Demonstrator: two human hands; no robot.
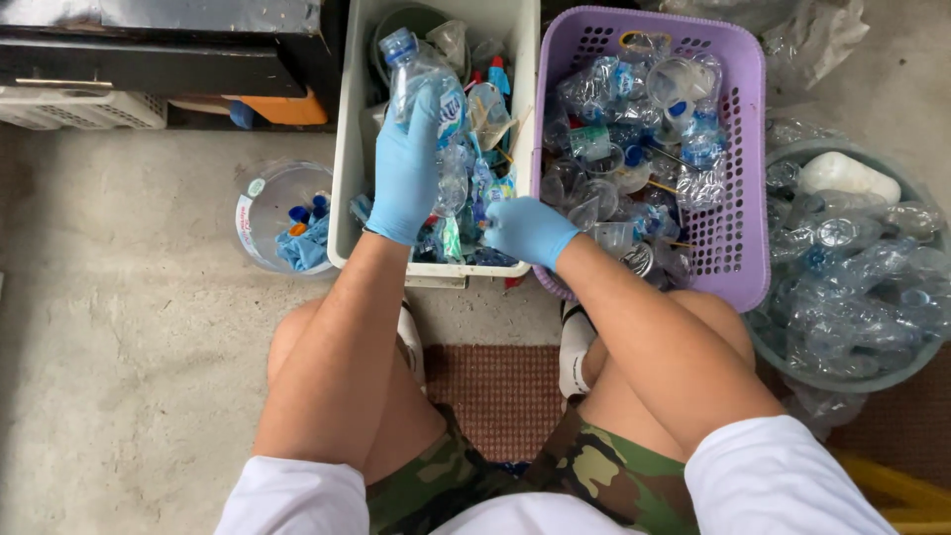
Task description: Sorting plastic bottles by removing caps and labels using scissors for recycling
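The left hand [404, 168], in a blue glove, is gripping a clear plastic bottle [428, 84] with a blue cap, holding it up over the white bin [349, 149]. The right hand [525, 230], also gloved, is closing on small scraps at the bin's near edge; what it is pinching is too small to tell. A purple basket [745, 149] of squashed bottles is sitting just beside the bin. A small clear tub [260, 198] of blue caps is sitting on the floor [119, 317].
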